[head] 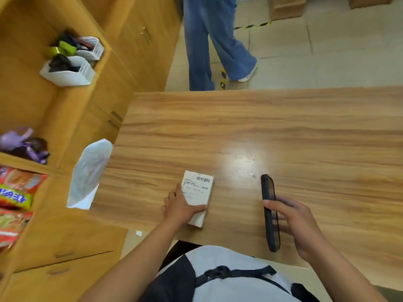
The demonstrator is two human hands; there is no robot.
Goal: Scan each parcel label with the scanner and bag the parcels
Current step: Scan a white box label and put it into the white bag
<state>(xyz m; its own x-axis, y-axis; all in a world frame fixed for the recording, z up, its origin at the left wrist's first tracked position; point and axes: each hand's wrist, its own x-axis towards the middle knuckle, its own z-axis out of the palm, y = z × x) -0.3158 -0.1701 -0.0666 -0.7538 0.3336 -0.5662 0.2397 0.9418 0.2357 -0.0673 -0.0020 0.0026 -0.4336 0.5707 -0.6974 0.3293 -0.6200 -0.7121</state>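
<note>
closest to me i see a white top [218, 257] with dark straps, right under the camera. two bare arms reach out from it over the near edge of the wooden table [283, 131].

the right hand [298, 225] is wrapped around the scanner [270, 212], a flat dark thing like a phone. the fingers curl over its top and it stands on its thin edge, long way pointing far. its flat face looks sideways, not down at the parcel.

the left hand [178, 208] grips the parcel [197, 197], a small white box that lies flat on the table near the near edge. the thumb lies across its near end and the fingers hug its left side. the label [199, 186] faces up and the bar code sits at the far end, not covered.

the two hands are apart, the scanner to the right of the parcel and not touching it.

i think this is the scan step, just before the beep. next i think the scanner has to move left and tip its face over the bar code, while the left hand keeps the box from sliding.

the white bag [89, 173] hangs off the left edge of the table, close to the parcel, so the box goes there after.
</note>
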